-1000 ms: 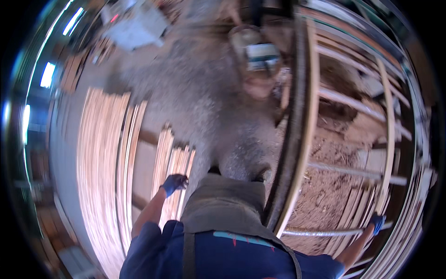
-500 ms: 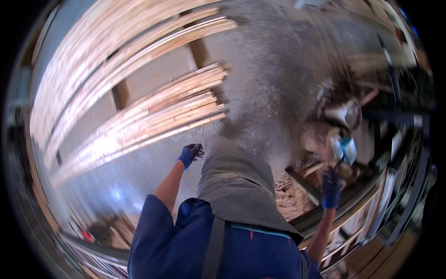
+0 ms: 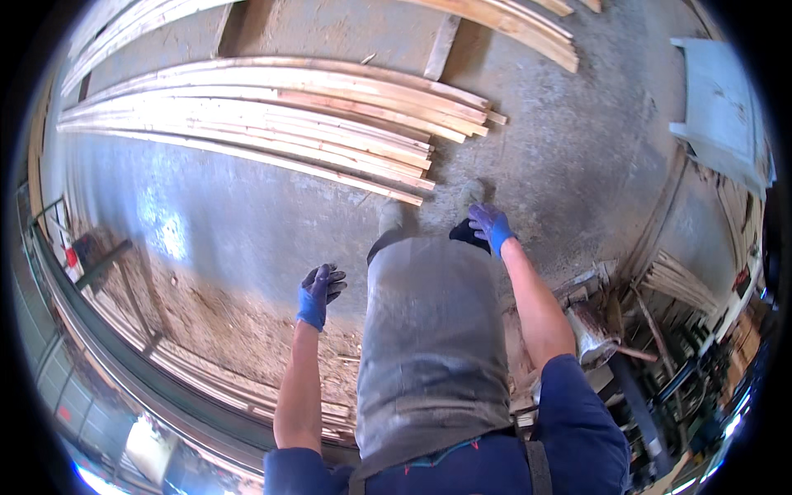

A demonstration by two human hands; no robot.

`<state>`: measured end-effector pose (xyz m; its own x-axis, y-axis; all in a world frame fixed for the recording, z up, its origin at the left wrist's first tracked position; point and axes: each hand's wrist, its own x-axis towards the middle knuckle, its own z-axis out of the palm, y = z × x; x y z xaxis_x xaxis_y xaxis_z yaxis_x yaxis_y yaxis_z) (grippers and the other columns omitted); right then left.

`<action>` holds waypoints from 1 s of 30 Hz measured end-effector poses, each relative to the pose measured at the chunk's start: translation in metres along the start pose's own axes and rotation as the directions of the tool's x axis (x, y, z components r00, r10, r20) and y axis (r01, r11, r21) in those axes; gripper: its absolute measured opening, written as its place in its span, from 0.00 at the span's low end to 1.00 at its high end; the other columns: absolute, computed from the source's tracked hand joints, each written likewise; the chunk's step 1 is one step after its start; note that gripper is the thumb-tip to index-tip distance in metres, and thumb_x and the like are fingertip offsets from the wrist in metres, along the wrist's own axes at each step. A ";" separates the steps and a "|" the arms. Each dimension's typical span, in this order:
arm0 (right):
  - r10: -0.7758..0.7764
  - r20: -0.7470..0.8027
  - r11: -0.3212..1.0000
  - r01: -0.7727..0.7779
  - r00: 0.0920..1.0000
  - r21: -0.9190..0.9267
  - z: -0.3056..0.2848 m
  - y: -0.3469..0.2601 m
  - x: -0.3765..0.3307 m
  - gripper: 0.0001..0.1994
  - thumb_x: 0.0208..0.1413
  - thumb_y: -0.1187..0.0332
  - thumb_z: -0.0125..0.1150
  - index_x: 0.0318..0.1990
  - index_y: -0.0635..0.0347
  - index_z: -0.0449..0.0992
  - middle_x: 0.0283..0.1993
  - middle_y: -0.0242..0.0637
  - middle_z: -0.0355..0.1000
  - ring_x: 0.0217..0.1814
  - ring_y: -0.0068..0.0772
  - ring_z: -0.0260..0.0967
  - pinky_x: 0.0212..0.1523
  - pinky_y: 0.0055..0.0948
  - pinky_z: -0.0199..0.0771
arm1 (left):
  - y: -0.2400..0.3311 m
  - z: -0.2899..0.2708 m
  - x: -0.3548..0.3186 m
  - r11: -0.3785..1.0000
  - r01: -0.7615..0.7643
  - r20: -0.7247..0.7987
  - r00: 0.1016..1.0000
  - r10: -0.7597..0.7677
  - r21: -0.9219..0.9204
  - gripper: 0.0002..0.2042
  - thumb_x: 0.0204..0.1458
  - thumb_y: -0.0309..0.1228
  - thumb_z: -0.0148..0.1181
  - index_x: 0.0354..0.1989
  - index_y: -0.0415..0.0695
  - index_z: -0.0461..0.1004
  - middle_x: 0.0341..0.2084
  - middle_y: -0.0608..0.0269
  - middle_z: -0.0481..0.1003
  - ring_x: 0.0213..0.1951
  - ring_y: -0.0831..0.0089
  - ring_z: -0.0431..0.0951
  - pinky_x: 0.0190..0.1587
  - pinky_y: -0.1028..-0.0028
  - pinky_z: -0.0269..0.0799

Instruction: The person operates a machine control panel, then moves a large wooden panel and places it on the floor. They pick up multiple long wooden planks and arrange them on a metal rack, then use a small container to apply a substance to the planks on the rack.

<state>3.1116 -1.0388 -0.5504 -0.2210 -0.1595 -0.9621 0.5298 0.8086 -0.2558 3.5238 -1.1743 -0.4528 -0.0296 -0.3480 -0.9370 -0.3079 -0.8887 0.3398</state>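
Observation:
Both hands wear blue gloves with dark palms and fingers. My left hand [image 3: 321,292] hangs in the air left of the grey apron [image 3: 433,330], its fingers loosely bent and apart, with nothing in it. My right hand [image 3: 492,226] is in front of the apron, above my right shoe; its fingers are stretched out and hold nothing I can see. Beyond my hands, a row of long pale wooden boards [image 3: 272,115] lies on the concrete floor. Their near ends stop just ahead of my shoes, and neither hand touches them.
More boards [image 3: 511,29] lie farther off, across wooden bearers [image 3: 442,47]. A green metal frame [image 3: 124,355] runs along the left and behind, with sawdust beside it. At right are a clutter of tools and scrap [image 3: 594,330] and a large white panel [image 3: 722,103].
My view has swung to the right. My right hand has come from the cluttered right side to the front of the apron. My left hand stays empty at my left.

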 end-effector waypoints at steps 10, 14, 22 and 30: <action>-0.179 0.137 0.915 0.216 0.974 -0.342 0.068 0.025 0.265 0.20 0.58 0.56 0.63 0.53 0.56 0.75 0.50 0.36 0.75 0.49 0.27 0.70 0.51 0.29 0.69 | -0.068 0.115 0.239 0.909 0.236 0.138 0.970 -0.200 -0.343 0.20 0.60 0.48 0.55 0.51 0.46 0.71 0.42 0.58 0.79 0.39 0.66 0.81 0.40 0.67 0.78; -0.597 0.247 0.571 0.620 0.763 -0.538 0.068 0.092 0.376 0.18 0.57 0.55 0.64 0.48 0.56 0.77 0.47 0.36 0.75 0.46 0.29 0.70 0.48 0.29 0.70 | -0.097 0.130 0.348 0.875 0.304 0.149 0.952 -0.266 -0.378 0.31 0.56 0.53 0.58 0.61 0.46 0.63 0.52 0.54 0.72 0.46 0.61 0.75 0.49 0.60 0.72; -0.080 -0.090 0.987 0.066 0.993 -0.147 0.124 0.077 0.376 0.24 0.52 0.43 0.65 0.40 0.57 0.79 0.37 0.32 0.75 0.38 0.28 0.66 0.37 0.31 0.68 | -0.103 0.145 0.434 0.896 0.274 0.064 0.961 -0.269 -0.351 0.53 0.43 0.65 0.63 0.71 0.45 0.48 0.70 0.47 0.50 0.70 0.52 0.52 0.64 0.53 0.57; 0.113 -0.157 0.993 -0.117 0.981 -0.018 0.155 0.077 0.362 0.29 0.49 0.45 0.68 0.53 0.52 0.72 0.52 0.35 0.72 0.51 0.35 0.67 0.38 0.43 0.71 | -0.114 0.133 0.465 0.725 0.277 0.214 0.960 -0.180 -0.631 0.25 0.49 0.62 0.62 0.38 0.54 0.67 0.30 0.65 0.71 0.34 0.70 0.73 0.35 0.71 0.68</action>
<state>3.1997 -1.1222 -0.9335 -0.2854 0.0231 -0.9581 0.5370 0.8319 -0.1399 3.4192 -1.1953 -0.9380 -0.1768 -0.1102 -0.9781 0.3687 -0.9288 0.0381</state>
